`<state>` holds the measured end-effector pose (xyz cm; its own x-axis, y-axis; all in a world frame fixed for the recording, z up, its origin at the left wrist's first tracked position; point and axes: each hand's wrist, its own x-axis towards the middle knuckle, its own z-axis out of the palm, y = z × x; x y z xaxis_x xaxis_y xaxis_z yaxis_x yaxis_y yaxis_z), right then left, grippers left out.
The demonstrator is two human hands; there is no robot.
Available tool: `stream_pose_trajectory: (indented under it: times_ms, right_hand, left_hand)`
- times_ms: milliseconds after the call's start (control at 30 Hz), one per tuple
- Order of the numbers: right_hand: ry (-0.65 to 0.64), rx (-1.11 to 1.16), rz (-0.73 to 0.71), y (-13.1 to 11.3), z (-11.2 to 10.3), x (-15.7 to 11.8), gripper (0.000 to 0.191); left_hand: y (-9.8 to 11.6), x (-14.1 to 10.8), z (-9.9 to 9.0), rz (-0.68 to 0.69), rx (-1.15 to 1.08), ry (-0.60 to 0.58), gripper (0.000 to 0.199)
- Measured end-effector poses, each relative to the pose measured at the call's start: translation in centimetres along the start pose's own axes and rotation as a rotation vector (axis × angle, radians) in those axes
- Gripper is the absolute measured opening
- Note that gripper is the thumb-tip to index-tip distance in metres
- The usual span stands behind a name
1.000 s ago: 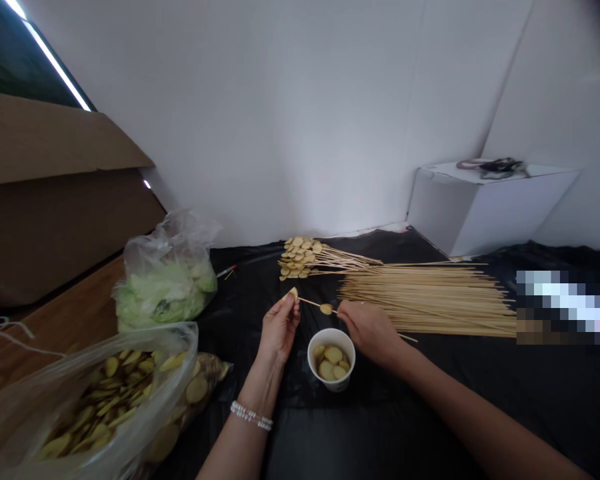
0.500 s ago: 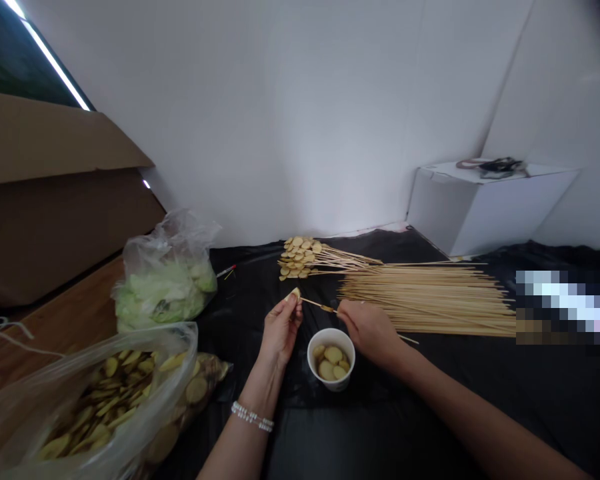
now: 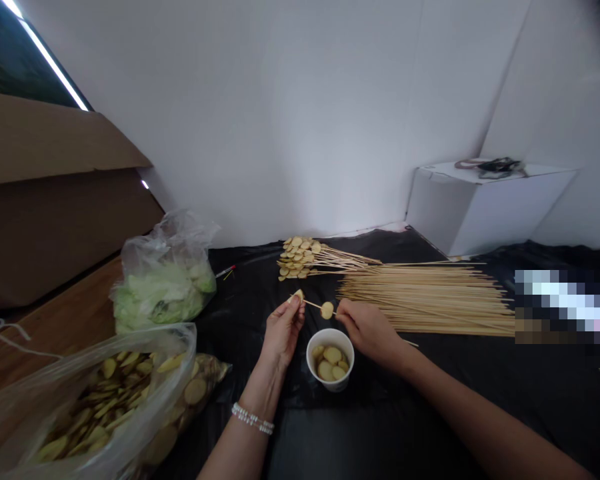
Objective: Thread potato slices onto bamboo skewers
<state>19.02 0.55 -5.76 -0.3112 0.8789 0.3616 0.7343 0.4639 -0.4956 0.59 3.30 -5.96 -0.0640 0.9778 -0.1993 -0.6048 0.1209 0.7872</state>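
My left hand [image 3: 283, 328] pinches a pale round slice [image 3: 299, 295], and the tip of a thin wooden skewer [image 3: 312, 304] passes through it. My right hand [image 3: 367, 328] is closed on the skewer's other part. A second slice [image 3: 327, 310] sits on the skewer between my hands. Just below them stands a white paper cup [image 3: 331, 387] holding several slices. Behind my hands lie finished-looking skewers with slices [image 3: 297, 257] at their left ends. To the right is a wide row of bare wooden skewers [image 3: 440, 298].
An open plastic bag of slices [image 3: 103, 400] is at the lower left, with another bag [image 3: 195, 391] beside it. Behind them is a clear bag of green leaves [image 3: 163, 293]. A white box [image 3: 485, 207] stands back right on the black sheet [image 3: 380, 427]; cardboard [image 3: 55, 200] is left.
The slice between my hands has turned from edge-on to face the camera. The slice at my left fingertips now has the skewer tip showing past it.
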Motion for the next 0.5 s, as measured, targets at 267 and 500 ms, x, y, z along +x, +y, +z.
stream_pose_trajectory:
  times_ms: [267, 500]
  right_hand:
    - [0.063, -0.026, -0.024, -0.08, 0.45, -0.10, 0.019]
    - [0.032, 0.138, 0.003, 0.00, 0.50, 0.01, 0.016]
  left_hand:
    - [-0.47, -0.51, 0.68, -0.022, 0.045, -0.019, 0.026]
    - [-0.75, -0.71, 0.90, -0.019, 0.083, -0.046, 0.027]
